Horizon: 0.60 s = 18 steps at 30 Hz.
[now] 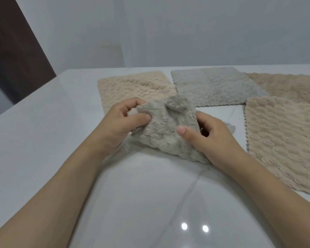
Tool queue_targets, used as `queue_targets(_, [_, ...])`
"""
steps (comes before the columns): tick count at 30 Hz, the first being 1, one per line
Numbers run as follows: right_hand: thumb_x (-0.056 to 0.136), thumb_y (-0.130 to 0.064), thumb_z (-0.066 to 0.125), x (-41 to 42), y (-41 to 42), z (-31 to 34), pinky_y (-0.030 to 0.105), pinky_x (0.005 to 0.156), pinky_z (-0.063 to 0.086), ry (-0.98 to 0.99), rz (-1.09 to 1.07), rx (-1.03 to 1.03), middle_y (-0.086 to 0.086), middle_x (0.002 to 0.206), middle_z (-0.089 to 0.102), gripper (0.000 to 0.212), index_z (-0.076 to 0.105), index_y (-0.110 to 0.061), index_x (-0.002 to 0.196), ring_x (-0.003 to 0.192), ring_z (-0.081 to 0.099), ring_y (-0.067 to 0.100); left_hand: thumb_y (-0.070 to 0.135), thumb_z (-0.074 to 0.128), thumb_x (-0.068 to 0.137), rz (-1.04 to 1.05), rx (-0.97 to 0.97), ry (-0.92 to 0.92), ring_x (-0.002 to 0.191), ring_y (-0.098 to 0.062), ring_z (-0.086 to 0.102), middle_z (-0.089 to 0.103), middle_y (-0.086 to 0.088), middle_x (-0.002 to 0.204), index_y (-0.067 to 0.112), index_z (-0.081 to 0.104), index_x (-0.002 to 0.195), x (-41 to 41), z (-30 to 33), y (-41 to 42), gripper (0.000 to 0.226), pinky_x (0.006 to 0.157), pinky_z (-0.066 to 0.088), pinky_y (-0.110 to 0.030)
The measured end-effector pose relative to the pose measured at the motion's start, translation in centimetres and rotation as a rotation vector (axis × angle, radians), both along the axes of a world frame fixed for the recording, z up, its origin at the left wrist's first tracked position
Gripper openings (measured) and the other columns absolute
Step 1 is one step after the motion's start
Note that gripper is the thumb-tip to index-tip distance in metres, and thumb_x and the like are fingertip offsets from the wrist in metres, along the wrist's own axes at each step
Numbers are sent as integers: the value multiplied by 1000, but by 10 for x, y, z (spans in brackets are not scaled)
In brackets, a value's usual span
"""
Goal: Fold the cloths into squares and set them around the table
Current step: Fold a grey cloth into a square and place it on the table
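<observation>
Five fluffy cloths are showing on one white table (43, 140): one crumpled grey-beige cloth (165, 129), two cream cloths (132, 86) (284, 140), one pale grey cloth (217, 86), one tan cloth (290, 86), and two hands (120, 122) (213, 136) are showing.

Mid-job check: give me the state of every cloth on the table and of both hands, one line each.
Grey-beige cloth: bunched, not yet square, held by both hands over the table.
Left hand: pinching the cloth's left edge.
Right hand: gripping the cloth's right side.
Far-left beige cloth: flat.
Grey cloth: flat.
Far-right tan cloth: flat, partly out of frame.
Near-right beige cloth: flat.
</observation>
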State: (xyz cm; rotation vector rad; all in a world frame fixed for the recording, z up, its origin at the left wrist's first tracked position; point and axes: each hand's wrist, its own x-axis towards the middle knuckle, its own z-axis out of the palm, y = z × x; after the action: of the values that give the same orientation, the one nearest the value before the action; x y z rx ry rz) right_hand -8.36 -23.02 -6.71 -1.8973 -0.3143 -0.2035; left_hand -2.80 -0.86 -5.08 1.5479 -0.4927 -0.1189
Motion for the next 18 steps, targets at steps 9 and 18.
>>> queue_targets(9, [92,-25,53,8,-11,6,31,64,44,52,-185,280,3,75,69,17,68,-21,100,66,56,13,1,65,73,-293,153,331,58,-16,65,66,-9,71,6,61,91,-14,3,-7,18,52,52,-22])
queue_targets(18, [87,-28,58,10,-8,0,39,65,49,202,-82,-30,17,88,66,15,69,-31,96,66,58,23,1,59,92,-268,200,342,63,-14,60,61,-8,79,19,60,97,-13,-2,-11,19,57,50,-21])
